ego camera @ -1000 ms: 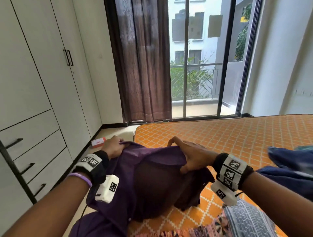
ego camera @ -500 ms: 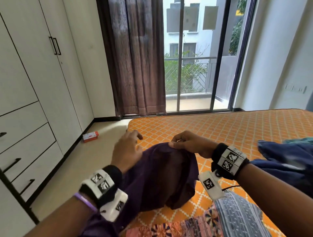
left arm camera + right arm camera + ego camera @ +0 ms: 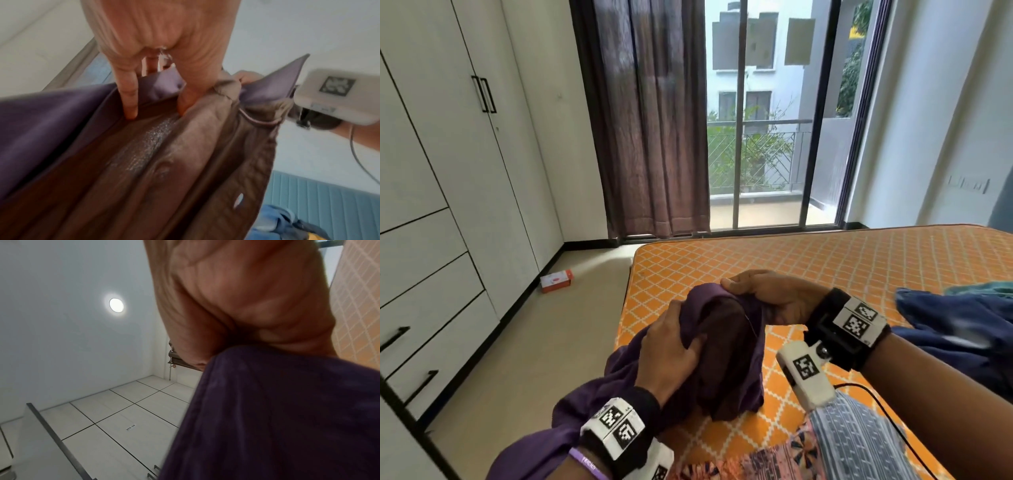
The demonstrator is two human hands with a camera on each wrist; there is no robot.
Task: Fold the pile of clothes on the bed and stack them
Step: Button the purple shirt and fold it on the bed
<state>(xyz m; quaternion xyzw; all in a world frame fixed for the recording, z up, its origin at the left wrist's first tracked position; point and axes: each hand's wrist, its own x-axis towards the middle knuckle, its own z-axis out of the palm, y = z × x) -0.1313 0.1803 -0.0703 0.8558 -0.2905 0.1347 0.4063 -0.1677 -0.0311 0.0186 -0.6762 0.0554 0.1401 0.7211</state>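
Both forearms reach forward, each with a tagged band at the wrist. The left hand [image 3: 671, 353] is held lower and nearer the body, back of the hand upward, fingers [image 3: 127, 95] curled down into the purple cloth [image 3: 726, 359] it grips. The right hand [image 3: 770, 296] sits just beyond and to the right of it (slightly higher), thumb and fingers pinching the cloth's top edge.

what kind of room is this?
Most likely a bedroom in a home: a bed with an orange patterned cover, a built-in wardrobe with drawers, and a curtain at a balcony door.
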